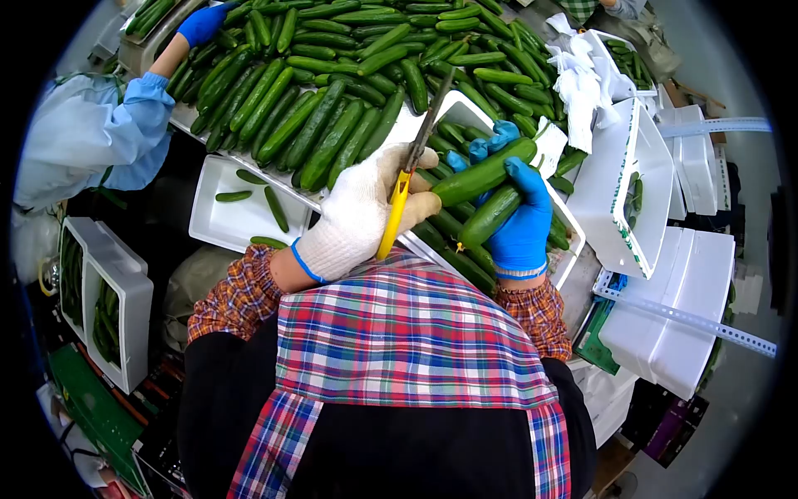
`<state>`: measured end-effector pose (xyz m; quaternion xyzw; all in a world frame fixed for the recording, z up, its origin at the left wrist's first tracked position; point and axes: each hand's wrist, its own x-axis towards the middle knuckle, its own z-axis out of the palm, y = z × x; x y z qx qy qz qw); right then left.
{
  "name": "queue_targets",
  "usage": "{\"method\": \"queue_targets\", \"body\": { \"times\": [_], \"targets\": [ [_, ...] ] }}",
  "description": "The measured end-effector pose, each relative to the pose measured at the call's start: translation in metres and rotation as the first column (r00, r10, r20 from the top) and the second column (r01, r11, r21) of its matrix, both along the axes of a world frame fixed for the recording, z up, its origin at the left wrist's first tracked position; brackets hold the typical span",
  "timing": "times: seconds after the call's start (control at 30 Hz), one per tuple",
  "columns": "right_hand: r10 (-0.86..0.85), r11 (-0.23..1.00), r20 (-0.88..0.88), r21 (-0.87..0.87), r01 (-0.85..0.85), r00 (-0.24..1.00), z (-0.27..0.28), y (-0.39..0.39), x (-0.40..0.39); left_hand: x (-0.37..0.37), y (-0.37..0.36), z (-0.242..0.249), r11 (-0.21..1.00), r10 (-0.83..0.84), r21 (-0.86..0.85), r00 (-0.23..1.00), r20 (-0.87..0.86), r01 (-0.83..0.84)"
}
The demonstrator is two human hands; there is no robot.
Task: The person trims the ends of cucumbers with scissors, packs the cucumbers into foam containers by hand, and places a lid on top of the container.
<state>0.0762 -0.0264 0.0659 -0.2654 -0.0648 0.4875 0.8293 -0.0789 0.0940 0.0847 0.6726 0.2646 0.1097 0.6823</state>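
Observation:
My left hand (353,216), in a white knit glove with a blue cuff, is closed around a knife (397,208) with a yellow handle. The narrow, brown-stained blade points up and away over the cucumber heap. My right hand (524,220), in a blue glove, grips two cucumbers side by side: an upper cucumber (485,173) and a lower cucumber (490,218) with a small yellow tip. My left fingertips are right at the upper cucumber's near end. Below both hands sits a white foam box (573,254) with more cucumbers in it.
A big heap of cucumbers (332,62) covers the table ahead. Another person's blue-gloved hand (202,25) reaches in at upper left. A white tray (218,195) holds a few cucumbers. White foam boxes (644,187) stand at right, near crumpled white gloves (578,79); another box (129,320) is at left.

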Motion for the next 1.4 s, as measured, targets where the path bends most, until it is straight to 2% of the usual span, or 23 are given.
{"method": "queue_targets", "body": {
  "times": [0.03,0.13,0.27,0.33,0.37,0.4,0.43,0.47,0.57,0.63,0.67,0.7,0.77,0.8,0.83,0.9,1.0,1.17,1.23,1.27,1.33,1.37,1.4],
  "targets": [
    [-0.054,0.998,0.043,-0.027,0.056,0.998,0.000,-0.001,-0.001,0.001,-0.001,0.001,0.999,0.011,0.048,1.000,-0.010,-0.011],
    [-0.085,0.996,-0.011,-0.019,0.085,0.996,-0.004,-0.004,0.000,0.004,-0.002,-0.002,0.993,0.012,0.121,1.000,-0.028,-0.009],
    [-0.050,0.998,-0.119,0.035,0.055,0.992,-0.025,0.010,-0.003,0.005,0.009,-0.034,0.998,0.010,0.061,0.999,0.043,-0.013],
    [0.052,0.998,-0.412,0.006,-0.055,0.910,-0.034,0.014,-0.008,0.015,0.004,-0.047,0.999,0.047,-0.020,0.976,0.211,-0.044],
    [0.148,0.987,-0.578,0.142,-0.079,0.802,-0.044,0.014,-0.008,0.015,0.005,-0.042,0.999,0.043,-0.017,0.976,0.212,-0.040],
    [0.115,0.989,-0.573,0.143,-0.039,0.812,-0.051,0.013,-0.005,0.014,0.006,-0.033,0.969,0.095,-0.243,0.974,0.205,-0.043],
    [0.079,0.990,-0.568,0.141,0.002,0.819,-0.056,0.013,-0.002,0.012,0.009,-0.026,0.887,0.143,-0.459,0.972,0.185,-0.043],
    [0.075,0.990,-0.570,0.140,0.007,0.818,-0.057,0.013,0.003,0.009,0.014,-0.022,0.860,0.132,-0.511,0.968,0.215,-0.004],
    [-0.026,0.991,-0.585,0.094,0.099,0.811,-0.058,0.011,0.016,0.005,0.016,-0.019,0.865,0.099,-0.502,0.980,0.170,0.000],
    [-0.117,0.981,-0.338,0.108,0.161,0.934,-0.057,0.011,0.020,0.003,0.008,-0.016,0.880,0.079,-0.475,0.989,0.128,-0.009],
    [-0.171,0.975,-0.282,0.092,0.204,0.944,-0.053,0.013,0.019,0.003,0.005,-0.020,0.867,0.065,-0.499,0.990,0.127,0.007],
    [-0.170,0.975,-0.283,0.093,0.203,0.944,-0.048,0.014,0.019,0.004,0.003,-0.022,0.853,0.052,-0.521,0.990,0.128,0.022],
    [-0.253,0.963,-0.104,0.064,0.260,0.962,-0.034,0.009,0.017,0.009,-0.004,-0.019,0.852,0.041,-0.524,0.997,0.067,0.000],
    [-0.342,0.940,-0.049,0.000,0.342,0.938,-0.025,0.009,0.012,0.010,-0.007,-0.022,0.903,0.013,-0.430,0.999,0.038,0.005],
    [-0.341,0.940,-0.051,0.003,0.341,0.939,-0.021,0.009,0.010,0.012,-0.010,-0.024,0.943,-0.012,-0.334,1.000,0.006,0.013],
    [-0.399,0.915,0.187,0.012,0.404,0.898,-0.016,0.011,0.006,0.015,-0.011,-0.016,0.938,-0.023,-0.347,0.998,-0.064,-0.001],
    [-0.415,0.904,0.254,0.008,0.427,0.874,-0.010,0.011,0.001,0.019,-0.017,-0.028,0.978,0.043,-0.203,0.999,0.010,-0.041],
    [-0.438,0.892,0.299,0.023,0.452,0.848,-0.008,0.011,-0.005,0.017,-0.013,-0.037,0.993,0.023,-0.114,0.999,-0.025,-0.026],
    [-0.450,0.886,0.215,-0.009,0.463,0.867,-0.021,0.009,-0.001,0.017,-0.017,-0.037,0.997,0.014,-0.080,1.000,-0.020,-0.016],
    [-0.454,0.885,0.212,-0.006,0.466,0.865,-0.024,0.009,0.000,0.018,-0.018,-0.037,0.991,0.043,-0.131,0.999,0.024,-0.040],
    [-0.333,0.941,-0.118,0.022,0.338,0.936,-0.029,0.011,0.002,0.020,-0.021,-0.034,0.982,0.071,-0.180,0.995,0.064,-0.058],
    [-0.336,0.940,-0.122,0.025,0.341,0.934,-0.037,0.011,0.004,0.022,-0.023,-0.032,0.955,0.119,-0.285,0.985,0.127,-0.079],
    [-0.221,0.966,-0.292,0.064,0.250,0.930,-0.049,0.012,0.007,0.023,-0.024,-0.030,0.917,0.173,-0.388,0.968,0.182,-0.091]
  ]
}}
